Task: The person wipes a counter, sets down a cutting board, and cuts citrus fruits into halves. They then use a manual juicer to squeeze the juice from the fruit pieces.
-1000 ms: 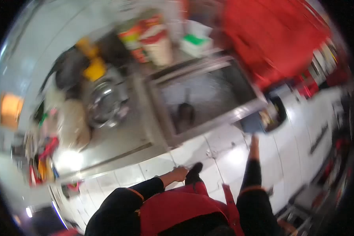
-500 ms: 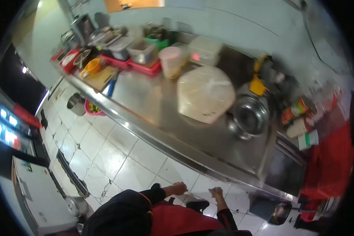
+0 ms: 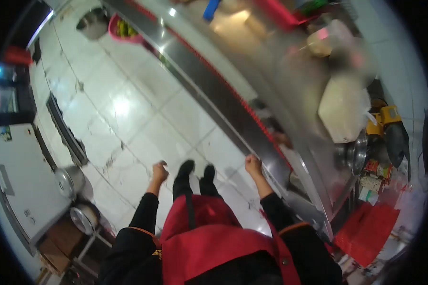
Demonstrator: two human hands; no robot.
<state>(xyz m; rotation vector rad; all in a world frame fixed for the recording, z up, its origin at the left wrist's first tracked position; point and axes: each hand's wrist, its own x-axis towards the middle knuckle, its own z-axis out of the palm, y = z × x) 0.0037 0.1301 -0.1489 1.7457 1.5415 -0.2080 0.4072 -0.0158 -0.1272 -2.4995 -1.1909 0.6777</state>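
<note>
My left hand point(image 3: 160, 172) hangs over the white tiled floor point(image 3: 142, 123), its fingers curled in and nothing seen in them. Closed like a loose fist, my right hand point(image 3: 253, 165) is held beside the front edge of the steel counter point(image 3: 290, 142), apparently empty. Between the two hands show my dark shoes, below the red apron point(image 3: 199, 223). On the counter lies a large pale bundle in clear plastic point(image 3: 341, 111), and past it a shiny metal bowl point(image 3: 358, 154). Neither hand touches these.
A pink basin point(image 3: 114, 29) with green-yellow pieces and a metal bucket point(image 3: 92, 23) stand on the floor ahead. At left are a white chest freezer point(image 3: 31, 178), lidded pots point(image 3: 70, 182) and a long dark floor strip point(image 3: 65, 126). A red bag point(image 3: 368, 232) sits at right.
My view has turned downward and along the counter, which now runs up the right side. The hands have moved apart, left hand leftward. The pale bundle appears farther right.
</note>
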